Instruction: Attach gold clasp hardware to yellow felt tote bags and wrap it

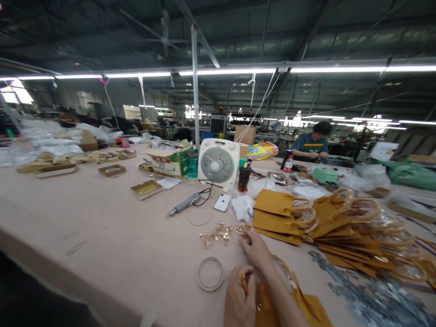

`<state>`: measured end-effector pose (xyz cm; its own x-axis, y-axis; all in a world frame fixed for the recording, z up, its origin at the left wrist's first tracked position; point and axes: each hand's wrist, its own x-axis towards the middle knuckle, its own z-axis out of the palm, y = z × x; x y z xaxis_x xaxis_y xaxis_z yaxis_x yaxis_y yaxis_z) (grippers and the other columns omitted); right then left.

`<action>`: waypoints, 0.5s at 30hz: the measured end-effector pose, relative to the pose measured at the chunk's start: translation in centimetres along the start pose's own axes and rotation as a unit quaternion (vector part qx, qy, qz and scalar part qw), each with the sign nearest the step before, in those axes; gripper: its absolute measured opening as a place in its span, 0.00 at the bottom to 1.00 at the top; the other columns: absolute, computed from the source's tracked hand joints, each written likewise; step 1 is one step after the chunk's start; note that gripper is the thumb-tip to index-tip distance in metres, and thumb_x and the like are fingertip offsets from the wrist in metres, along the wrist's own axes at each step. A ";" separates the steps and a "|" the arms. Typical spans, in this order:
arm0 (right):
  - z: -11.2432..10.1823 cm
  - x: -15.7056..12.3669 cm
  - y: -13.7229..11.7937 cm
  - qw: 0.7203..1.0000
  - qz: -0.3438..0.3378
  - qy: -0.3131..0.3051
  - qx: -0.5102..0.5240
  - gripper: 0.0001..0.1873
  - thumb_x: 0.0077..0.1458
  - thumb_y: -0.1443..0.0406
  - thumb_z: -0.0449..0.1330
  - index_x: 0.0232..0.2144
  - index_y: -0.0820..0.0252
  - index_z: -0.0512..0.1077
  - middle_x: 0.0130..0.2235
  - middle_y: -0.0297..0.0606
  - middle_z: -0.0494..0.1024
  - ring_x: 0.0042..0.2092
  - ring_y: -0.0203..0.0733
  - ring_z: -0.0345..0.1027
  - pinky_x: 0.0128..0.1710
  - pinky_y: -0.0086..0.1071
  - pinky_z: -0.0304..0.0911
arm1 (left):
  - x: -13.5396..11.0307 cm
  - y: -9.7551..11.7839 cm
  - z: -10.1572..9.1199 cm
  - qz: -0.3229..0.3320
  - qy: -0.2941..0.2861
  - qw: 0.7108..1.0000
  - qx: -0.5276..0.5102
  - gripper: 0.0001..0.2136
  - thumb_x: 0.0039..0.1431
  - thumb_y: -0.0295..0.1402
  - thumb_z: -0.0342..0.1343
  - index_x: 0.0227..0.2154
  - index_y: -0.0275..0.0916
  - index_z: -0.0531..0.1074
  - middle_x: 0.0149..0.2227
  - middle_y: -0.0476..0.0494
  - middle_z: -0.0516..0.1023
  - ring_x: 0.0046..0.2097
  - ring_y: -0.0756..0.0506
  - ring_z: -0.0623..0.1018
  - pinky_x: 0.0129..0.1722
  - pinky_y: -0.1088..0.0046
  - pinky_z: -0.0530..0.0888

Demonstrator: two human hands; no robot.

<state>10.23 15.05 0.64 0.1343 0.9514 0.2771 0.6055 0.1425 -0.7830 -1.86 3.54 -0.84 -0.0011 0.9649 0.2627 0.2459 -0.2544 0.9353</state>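
My left hand (238, 297) is at the bottom centre, closed round the top of a mustard-yellow bag piece (306, 306) with a clear-wrapped handle that lies at the table's near edge. My right hand (255, 247) reaches forward over it. Its fingertips are bent down and pinched at the edge of a small heap of gold metal clasps (218, 235). What lies between them is too small to make out. A white tape ring (210, 273) lies flat just left of my left hand.
A stack of mustard bag pieces with ring handles (340, 222) spreads to the right, with silver metal parts (371, 295) in front. Farther back lie a grey hand tool (184, 205), a white phone (222, 202), a white fan (218, 163) and a tray of gold parts (146, 188). A co-worker (311, 143) sits opposite.
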 end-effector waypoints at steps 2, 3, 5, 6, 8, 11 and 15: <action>0.9 0.4 0.3 0.999 0.016 0.002 -0.038 0.15 0.51 0.60 0.67 0.42 0.55 0.80 0.45 0.44 0.80 0.46 0.53 0.75 0.50 0.42 0.66 | 0.1 -0.7 0.4 0.011 0.012 1.000 -0.005 0.13 0.68 0.38 0.47 0.41 0.42 0.77 0.41 0.37 0.80 0.45 0.39 0.79 0.49 0.59 0.75; 1.2 0.5 0.3 0.998 0.025 0.002 -0.058 0.14 0.51 0.60 0.68 0.41 0.56 0.80 0.44 0.45 0.79 0.46 0.54 0.75 0.50 0.43 0.65 | 0.1 -0.9 0.5 0.014 0.013 1.000 -0.005 0.13 0.68 0.38 0.47 0.41 0.42 0.77 0.41 0.37 0.81 0.45 0.39 0.79 0.49 0.59 0.75; 1.4 0.5 0.5 0.996 0.036 -0.001 -0.085 0.09 0.53 0.60 0.67 0.37 0.56 0.79 0.42 0.44 0.77 0.45 0.54 0.74 0.48 0.42 0.65 | 0.1 -1.0 0.5 0.012 0.008 1.000 -0.001 0.13 0.68 0.37 0.47 0.41 0.42 0.77 0.42 0.37 0.81 0.46 0.39 0.79 0.49 0.59 0.75; 1.4 0.5 0.5 0.995 0.038 -0.005 -0.092 0.07 0.54 0.60 0.67 0.35 0.56 0.78 0.40 0.43 0.76 0.45 0.53 0.74 0.48 0.41 0.64 | 0.1 -0.9 0.4 0.007 0.003 1.000 0.001 0.13 0.69 0.37 0.47 0.42 0.43 0.77 0.42 0.38 0.81 0.47 0.39 0.79 0.50 0.59 0.75; 1.3 0.3 0.5 0.995 0.033 -0.011 -0.093 0.05 0.57 0.62 0.65 0.30 0.56 0.75 0.39 0.41 0.74 0.44 0.51 0.73 0.47 0.39 0.63 | 0.1 -0.4 0.1 -0.001 -0.005 1.000 0.003 0.14 0.69 0.38 0.47 0.43 0.43 0.77 0.44 0.38 0.81 0.48 0.39 0.79 0.51 0.59 0.75; 1.0 -0.3 0.3 0.997 0.021 -0.011 -0.077 0.06 0.59 0.67 0.62 0.29 0.56 0.73 0.42 0.41 0.73 0.43 0.48 0.71 0.46 0.38 0.63 | 0.3 0.3 -0.3 -0.002 -0.021 1.000 0.002 0.14 0.70 0.40 0.47 0.44 0.43 0.78 0.45 0.39 0.81 0.50 0.39 0.79 0.53 0.59 0.75; 0.2 -1.3 -0.2 1.000 0.013 -0.002 -0.018 0.09 0.53 0.73 0.65 0.27 0.56 0.71 0.42 0.40 0.74 0.46 0.47 0.70 0.50 0.37 0.62 | 0.4 0.3 -0.3 0.007 -0.028 1.000 0.007 0.15 0.68 0.42 0.48 0.44 0.43 0.78 0.46 0.39 0.82 0.49 0.39 0.80 0.53 0.58 0.76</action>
<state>9.82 13.83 0.34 0.1472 0.9558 0.2545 0.6296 0.1079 -0.7694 -2.04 3.81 -0.35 0.0561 0.9634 0.2622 0.2587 -0.2677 0.9281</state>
